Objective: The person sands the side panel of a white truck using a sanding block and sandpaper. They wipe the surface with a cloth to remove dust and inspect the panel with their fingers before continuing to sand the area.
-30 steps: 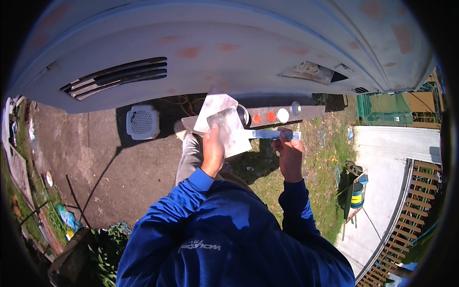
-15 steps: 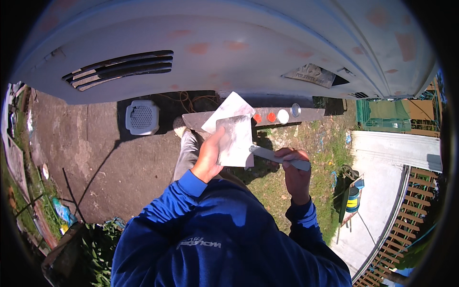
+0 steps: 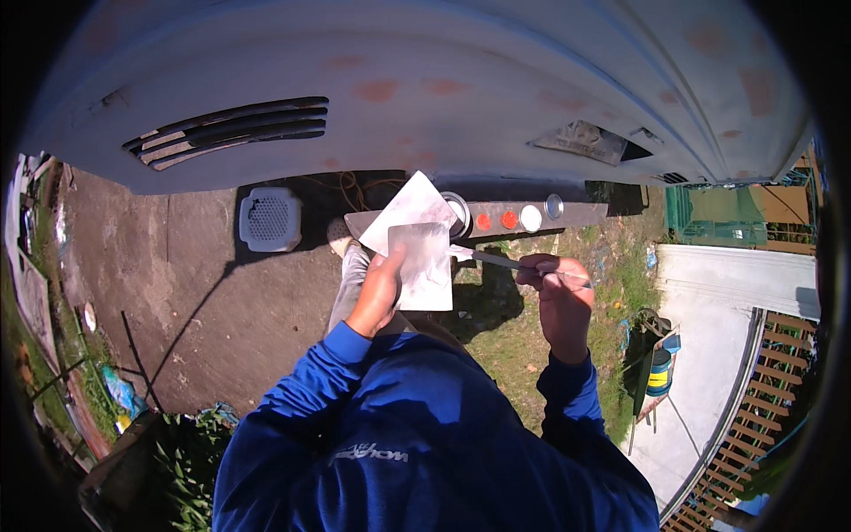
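Observation:
My left hand (image 3: pixel 377 288) grips a smudged white board (image 3: pixel 427 288), thumb on top. A second whitish flat piece (image 3: pixel 409 206) sticks out beyond its far edge; whether the two are joined I cannot tell. To the right, my right hand (image 3: pixel 560 293) pinches a long, narrow grey putty knife (image 3: pixel 501 260), seen nearly edge-on. Its tip, with whitish stuff on it, is at the board's right edge; contact is unclear. Past the board, a low plank (image 3: pixel 581 213) bears an open round tin (image 3: pixel 456 213), two small orange-red lids (image 3: pixel 509 220), a white lid (image 3: pixel 530 218) and a silvery round lid (image 3: pixel 554 207).
A grey vehicle panel (image 3: pixel 496 115) with reddish patches and a slatted vent (image 3: pixel 235 131) spans the far side. A white perforated stool (image 3: pixel 270 219) stands at left on concrete. Grass (image 3: pixel 514 355) lies at right, with a bucket (image 3: pixel 659 372) farther out. A cable (image 3: pixel 352 188) lies under the panel.
The putty knife has turned from flat to nearly edge-on, its tip still by the board. My left hand and the board have shifted slightly left, uncovering the round tin.

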A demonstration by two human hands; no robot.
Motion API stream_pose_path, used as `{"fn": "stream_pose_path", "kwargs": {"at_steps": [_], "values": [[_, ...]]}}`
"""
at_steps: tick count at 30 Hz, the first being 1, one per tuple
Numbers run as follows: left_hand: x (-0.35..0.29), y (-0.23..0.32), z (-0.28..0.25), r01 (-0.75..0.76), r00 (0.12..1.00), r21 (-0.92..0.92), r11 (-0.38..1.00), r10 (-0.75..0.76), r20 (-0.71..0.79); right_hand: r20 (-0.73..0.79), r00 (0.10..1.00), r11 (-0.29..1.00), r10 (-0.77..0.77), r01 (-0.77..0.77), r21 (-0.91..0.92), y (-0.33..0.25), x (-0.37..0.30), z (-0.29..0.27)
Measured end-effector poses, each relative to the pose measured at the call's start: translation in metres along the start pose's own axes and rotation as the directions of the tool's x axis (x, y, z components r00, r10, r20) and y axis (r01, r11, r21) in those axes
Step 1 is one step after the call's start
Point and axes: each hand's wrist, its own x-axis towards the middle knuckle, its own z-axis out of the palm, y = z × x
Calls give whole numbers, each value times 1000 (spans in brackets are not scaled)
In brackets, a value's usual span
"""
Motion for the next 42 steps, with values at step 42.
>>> {"fn": "stream_pose_path", "kwargs": {"at_steps": [42], "values": [[68,-46,-23,-109,955,495,862,230,-189,-472,855,943,216,-57,327,95,48,-89]]}}
